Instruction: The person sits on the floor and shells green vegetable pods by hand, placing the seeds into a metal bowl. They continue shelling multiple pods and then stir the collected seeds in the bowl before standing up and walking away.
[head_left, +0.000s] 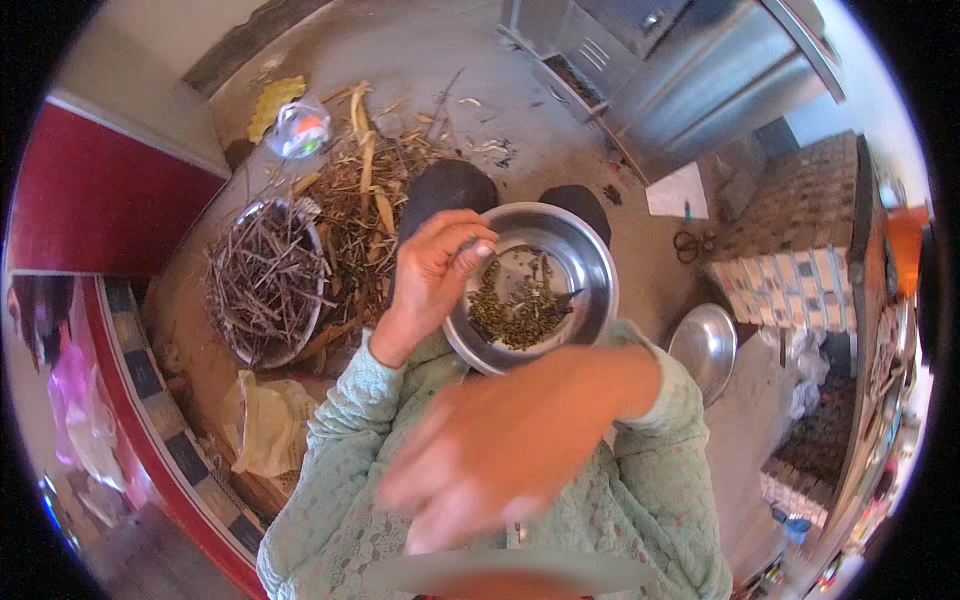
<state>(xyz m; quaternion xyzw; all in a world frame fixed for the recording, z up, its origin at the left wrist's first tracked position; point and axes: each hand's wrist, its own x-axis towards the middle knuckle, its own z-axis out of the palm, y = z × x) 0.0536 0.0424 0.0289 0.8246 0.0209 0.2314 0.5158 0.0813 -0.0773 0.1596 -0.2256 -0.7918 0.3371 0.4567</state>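
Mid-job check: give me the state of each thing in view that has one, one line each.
Steel bowl: upright, partly filled
Green-brown bits: loose, spread in the bowl
Left hand: fingers bent, at the bowl's rim; grip unclear
Right hand: blurred; grip unclear
Basin: heaped with twigs
Plastic bag: coloured contents showing through
Metal dish: which way up unclear
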